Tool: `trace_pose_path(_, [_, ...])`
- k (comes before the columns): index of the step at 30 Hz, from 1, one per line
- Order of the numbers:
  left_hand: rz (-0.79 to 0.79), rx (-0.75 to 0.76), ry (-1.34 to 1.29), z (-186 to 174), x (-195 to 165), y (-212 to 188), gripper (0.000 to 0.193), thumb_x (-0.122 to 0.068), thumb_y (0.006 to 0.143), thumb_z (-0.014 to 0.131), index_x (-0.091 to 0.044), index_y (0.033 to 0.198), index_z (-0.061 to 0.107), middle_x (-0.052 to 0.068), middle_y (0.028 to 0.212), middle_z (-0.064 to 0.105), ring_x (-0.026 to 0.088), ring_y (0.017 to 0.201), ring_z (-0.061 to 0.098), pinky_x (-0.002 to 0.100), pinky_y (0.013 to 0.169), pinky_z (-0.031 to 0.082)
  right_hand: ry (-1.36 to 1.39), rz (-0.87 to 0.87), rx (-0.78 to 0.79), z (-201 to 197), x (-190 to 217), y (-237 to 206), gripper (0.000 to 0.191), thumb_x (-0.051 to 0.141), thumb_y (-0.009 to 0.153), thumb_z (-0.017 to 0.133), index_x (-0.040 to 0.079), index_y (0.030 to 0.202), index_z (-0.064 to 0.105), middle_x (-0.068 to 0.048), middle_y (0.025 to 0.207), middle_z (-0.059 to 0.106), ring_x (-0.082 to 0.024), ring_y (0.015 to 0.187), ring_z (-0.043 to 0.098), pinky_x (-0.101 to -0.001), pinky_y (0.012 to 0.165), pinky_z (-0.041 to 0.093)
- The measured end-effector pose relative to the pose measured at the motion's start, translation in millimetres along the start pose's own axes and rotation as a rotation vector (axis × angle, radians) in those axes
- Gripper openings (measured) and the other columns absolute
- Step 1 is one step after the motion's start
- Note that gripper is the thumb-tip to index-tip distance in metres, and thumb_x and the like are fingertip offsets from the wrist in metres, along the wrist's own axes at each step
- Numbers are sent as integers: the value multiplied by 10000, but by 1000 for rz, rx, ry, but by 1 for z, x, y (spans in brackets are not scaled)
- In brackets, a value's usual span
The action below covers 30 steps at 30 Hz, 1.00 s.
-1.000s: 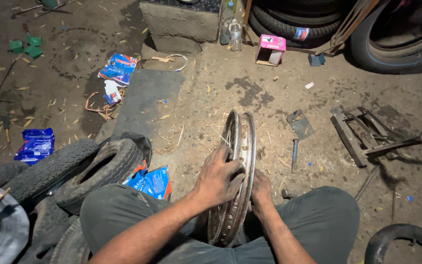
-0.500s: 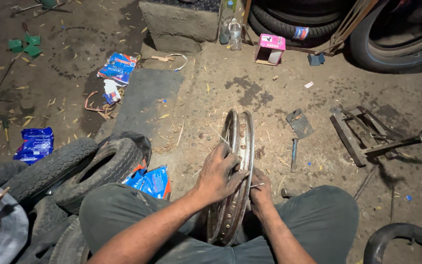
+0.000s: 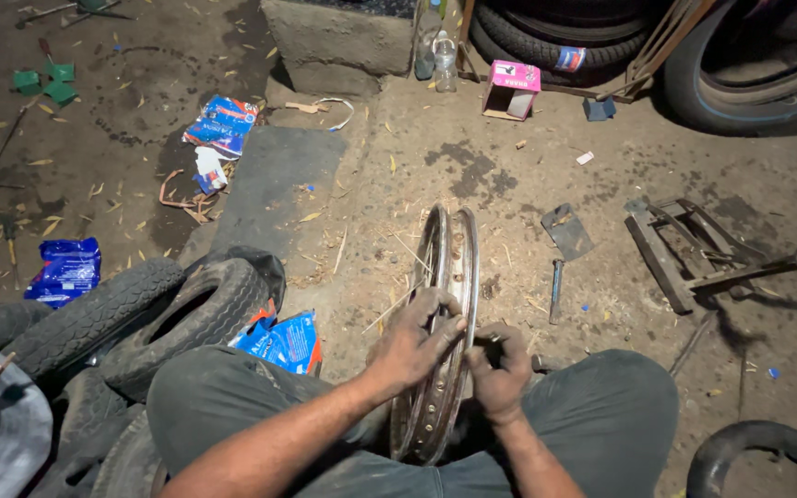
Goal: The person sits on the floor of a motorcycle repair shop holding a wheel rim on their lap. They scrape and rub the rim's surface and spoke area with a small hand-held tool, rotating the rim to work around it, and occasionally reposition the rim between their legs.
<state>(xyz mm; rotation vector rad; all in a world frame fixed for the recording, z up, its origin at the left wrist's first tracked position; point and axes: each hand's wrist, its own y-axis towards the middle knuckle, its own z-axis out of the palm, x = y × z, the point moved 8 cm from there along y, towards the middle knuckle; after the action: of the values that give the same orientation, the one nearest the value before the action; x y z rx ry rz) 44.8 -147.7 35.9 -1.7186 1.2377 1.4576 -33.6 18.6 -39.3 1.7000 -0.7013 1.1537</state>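
A bare metal wheel rim [image 3: 451,267] stands upright on edge between my knees on the dirt floor. My left hand [image 3: 410,343] wraps over the rim's near edge from the left, fingers across its channel. My right hand [image 3: 500,369] is at the rim's right side, fingers pinched close to the left hand's fingertips. A thin spoke [image 3: 397,304] sticks out to the left by my left hand. Whether the right hand pinches a small part is hidden by the fingers.
Worn tyres [image 3: 140,318] lie at my left knee with blue packets [image 3: 280,339]. A hammer [image 3: 555,288] and a flat metal piece [image 3: 566,231] lie right of the rim. A metal frame tool [image 3: 684,249] lies farther right. A concrete block [image 3: 339,41], bottles [image 3: 435,41] and a pink box [image 3: 512,88] stand at the back.
My left hand has slid slightly down the rim. My right hand has risen from behind the rim and now meets the left hand's fingertips.
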Motion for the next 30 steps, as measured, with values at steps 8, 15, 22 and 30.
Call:
trace_pose_path(8, [64, 19, 19, 2, 2, 2, 243, -265, 1001, 647, -52, 1113, 612, 115, 998, 662, 247, 956, 669, 387, 869, 528, -360, 61, -128, -23, -53, 19, 233, 217, 925, 772, 32, 996, 651, 11, 825, 616, -88, 672, 522, -252, 600, 449])
trace_pose_path(15, [132, 157, -145, 5, -4, 3, 240, -254, 996, 673, -32, 1085, 654, 97, 986, 681, 189, 957, 659, 357, 892, 534, -139, 439, -401, -54, -75, 25, 173, 111, 937, 782, 49, 974, 624, -18, 806, 572, -126, 696, 489, -291, 605, 401])
trace_pose_path(22, [73, 101, -257, 4, 14, -7, 204, -233, 1015, 646, -39, 1078, 646, 58, 960, 644, 132, 934, 609, 305, 859, 520, -215, -17, 64, 13, 42, 3, 282, 37, 836, 788, 44, 1095, 678, -7, 880, 660, -83, 675, 576, -254, 583, 498])
trace_pose_path(30, [107, 53, -231, 4, 5, -5, 208, -246, 1017, 642, -43, 1060, 638, 67, 965, 643, 154, 943, 624, 318, 858, 518, -366, -131, 75, 23, 92, 20, 290, 44, 781, 797, 37, 1046, 680, -83, 829, 663, -162, 664, 657, -306, 617, 532])
